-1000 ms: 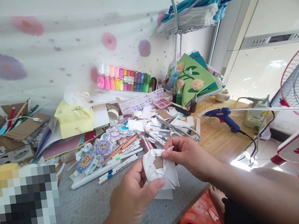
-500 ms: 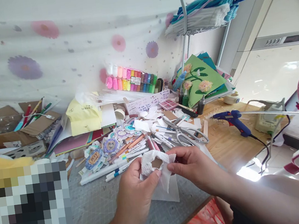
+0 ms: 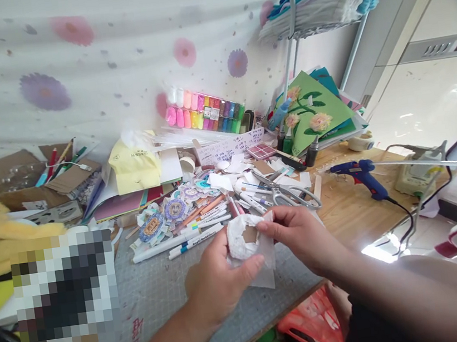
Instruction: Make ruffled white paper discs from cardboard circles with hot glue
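Note:
Between my hands is a roundish piece with crumpled white tissue paper around its rim and bare brown card in the middle. My left hand grips it from the left, thumb along the lower edge and fingers partly hidden behind. At the upper right, my right hand pinches the tissue by the rim between thumb and forefinger. A thin white sheet hangs or lies just below the piece; I cannot tell which. Markers lie just beyond my left hand, and scissors beyond my right.
A grey cutting mat covers the table front. Paper cut-outs and scraps lie across the middle. A blue glue gun rests at the right, with coloured clay packs at the back. A red basket stands below the table edge.
The tissue-covered piece has tilted so more of its brown centre faces me. My right fingers moved inward onto its rim. The whole view has shifted slightly.

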`<state>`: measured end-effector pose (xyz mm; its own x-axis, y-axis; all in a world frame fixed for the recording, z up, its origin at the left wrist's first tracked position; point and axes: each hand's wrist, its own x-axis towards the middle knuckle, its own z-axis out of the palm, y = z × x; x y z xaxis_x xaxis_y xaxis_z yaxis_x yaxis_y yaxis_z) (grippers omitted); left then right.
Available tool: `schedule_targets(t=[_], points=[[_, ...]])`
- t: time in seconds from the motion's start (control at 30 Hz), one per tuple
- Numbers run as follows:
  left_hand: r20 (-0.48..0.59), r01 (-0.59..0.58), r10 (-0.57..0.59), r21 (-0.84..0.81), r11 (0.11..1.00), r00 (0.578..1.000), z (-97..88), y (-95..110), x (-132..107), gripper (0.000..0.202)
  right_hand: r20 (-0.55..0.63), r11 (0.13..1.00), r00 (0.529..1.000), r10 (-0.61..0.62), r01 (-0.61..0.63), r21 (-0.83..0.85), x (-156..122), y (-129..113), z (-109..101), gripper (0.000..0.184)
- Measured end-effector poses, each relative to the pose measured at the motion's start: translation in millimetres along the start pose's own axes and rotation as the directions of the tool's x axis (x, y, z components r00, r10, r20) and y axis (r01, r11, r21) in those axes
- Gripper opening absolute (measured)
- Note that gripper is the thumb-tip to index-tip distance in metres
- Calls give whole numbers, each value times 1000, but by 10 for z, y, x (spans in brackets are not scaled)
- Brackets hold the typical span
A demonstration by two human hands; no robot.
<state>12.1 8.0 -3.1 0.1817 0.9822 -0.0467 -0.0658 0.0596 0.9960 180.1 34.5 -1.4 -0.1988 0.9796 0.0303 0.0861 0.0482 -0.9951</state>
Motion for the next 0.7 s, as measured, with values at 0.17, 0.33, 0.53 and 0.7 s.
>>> schedule_targets(t=[0.17,0.33,0.53,0.7], points=[[-57,-59,55,-65,996,997,-76,-9,85,23,72,994,996,48,-41,-98,15,-7,-102,31],[-76,-25,27,26,999,997,-108,-24,141,16,63,962,997,32,-13,-274,16,-35,-147,28],[92,69,-43,-292,954,995,-70,43,90,15,65,954,998,27,-6,-301,9,-105,-160,25],[213,145,-60,-411,900,975,-65,18,81,18,54,956,999,-2,18,-294,-19,-118,-137,24]])
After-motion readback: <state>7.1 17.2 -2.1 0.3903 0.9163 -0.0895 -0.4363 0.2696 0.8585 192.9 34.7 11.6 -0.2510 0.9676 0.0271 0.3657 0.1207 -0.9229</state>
